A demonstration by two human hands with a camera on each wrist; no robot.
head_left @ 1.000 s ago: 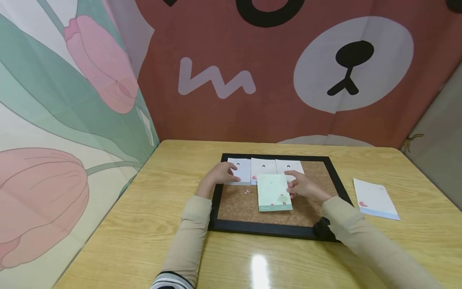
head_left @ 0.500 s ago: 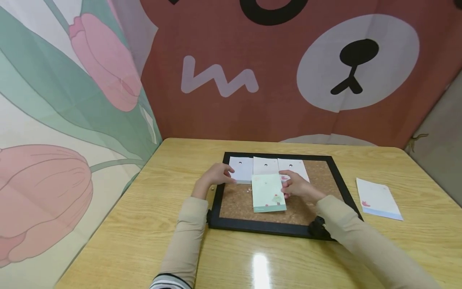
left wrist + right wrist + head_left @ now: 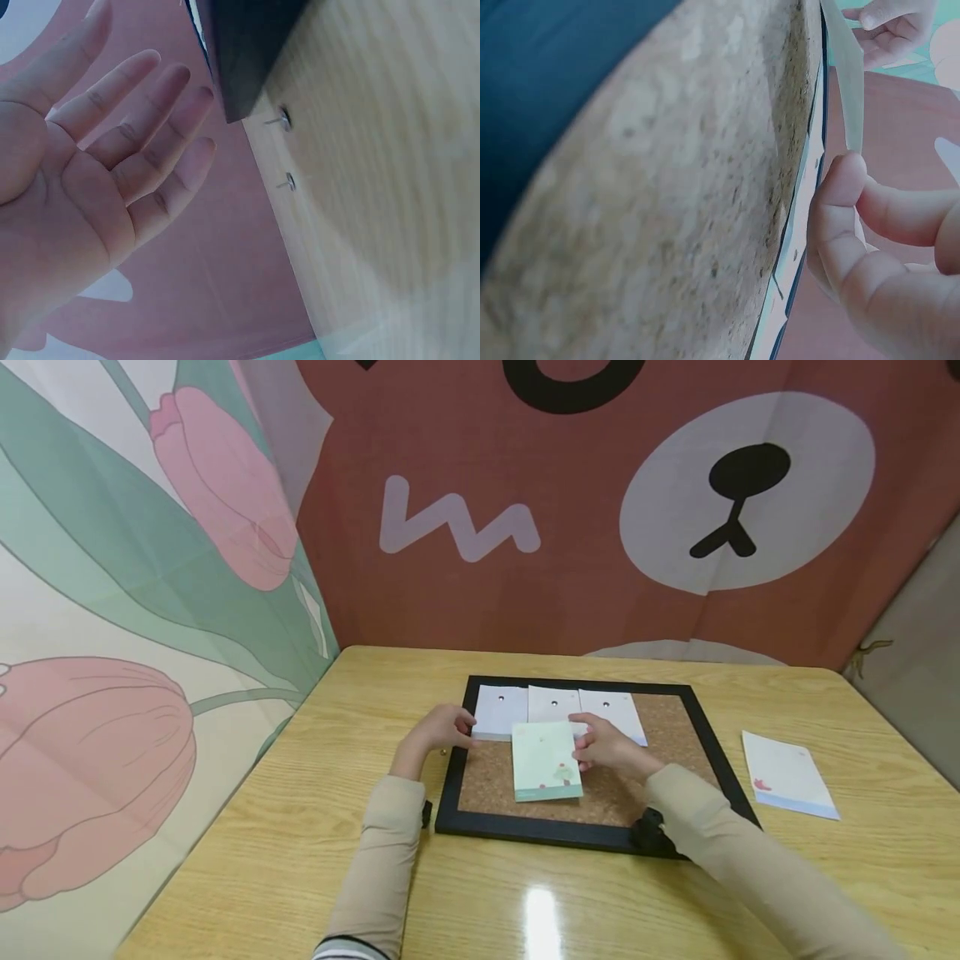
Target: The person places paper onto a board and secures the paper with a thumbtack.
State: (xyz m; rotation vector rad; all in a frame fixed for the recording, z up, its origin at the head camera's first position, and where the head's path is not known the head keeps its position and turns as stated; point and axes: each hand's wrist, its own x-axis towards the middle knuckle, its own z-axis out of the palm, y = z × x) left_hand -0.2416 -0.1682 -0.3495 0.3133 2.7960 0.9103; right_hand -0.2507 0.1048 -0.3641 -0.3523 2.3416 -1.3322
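Note:
Between thumb and fingers, my right hand (image 3: 606, 745) pinches a pale green sheet of notepaper (image 3: 546, 760) by its right edge. In the right wrist view the sheet (image 3: 847, 82) stands edge-on above the cork surface (image 3: 652, 180). My left hand (image 3: 438, 732) is over the left edge of the black-framed corkboard (image 3: 525, 832), its fingers loosely bent and holding nothing. The left wrist view shows that palm (image 3: 90, 150) bare. Two thumbtacks, one nearer the frame (image 3: 283, 118) and another farther off (image 3: 290, 181), lie on the table beside the board.
Three white notes, a left one (image 3: 501, 714), a middle one (image 3: 553, 700) and a right one (image 3: 611, 706), are tacked along the board's top. Another white sheet (image 3: 787, 775) lies on the wooden table (image 3: 262, 827) to the right. A printed cloth (image 3: 465, 602) hangs behind.
My right hand has carried the green notepaper leftward across the board. My left hand has drawn back from the left note to the frame's left edge.

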